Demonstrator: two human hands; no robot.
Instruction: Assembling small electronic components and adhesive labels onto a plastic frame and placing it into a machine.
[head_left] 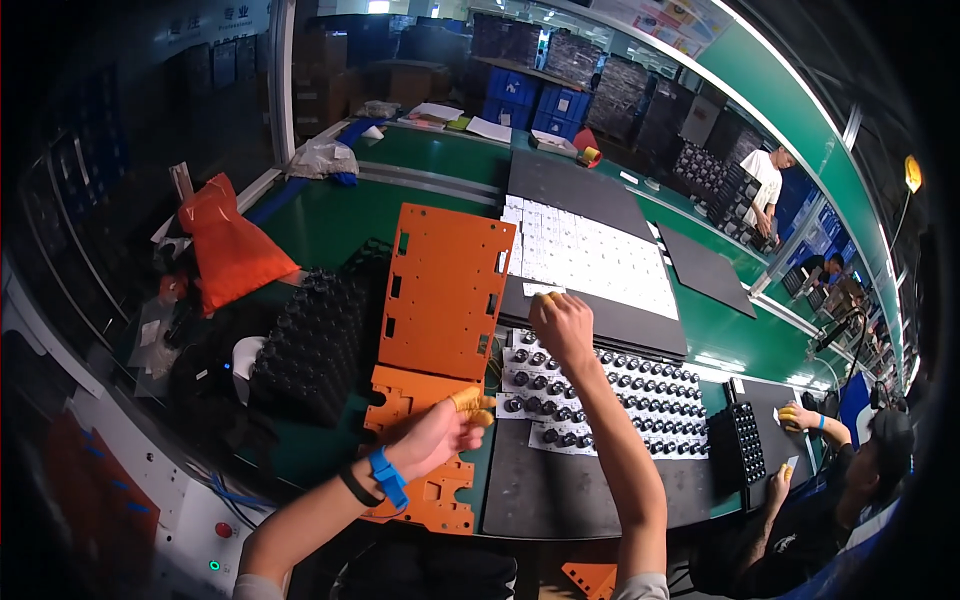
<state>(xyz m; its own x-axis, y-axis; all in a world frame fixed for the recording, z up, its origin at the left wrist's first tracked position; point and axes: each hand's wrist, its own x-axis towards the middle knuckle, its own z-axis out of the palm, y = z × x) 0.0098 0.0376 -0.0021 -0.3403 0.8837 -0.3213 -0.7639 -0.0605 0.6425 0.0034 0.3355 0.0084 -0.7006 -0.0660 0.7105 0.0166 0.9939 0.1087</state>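
My right hand reaches over the dark mat, its fingers pinched at a small white flat piece below a sheet-like array of white flat pieces. My left hand, with yellow finger covers and a blue wristband, hovers over the lower plate of an orange fixture, fingers half bent and apart, seemingly holding nothing. The fixture's orange upper plate stands raised behind it. Below my right hand lie rows of white pieces bearing black round parts, partly covered by my forearm.
A stack of black trays with round cups stands left of the fixture, near an orange bag. At right, a co-worker handles pieces beside a black tray. Another person holds black trays across the green bench.
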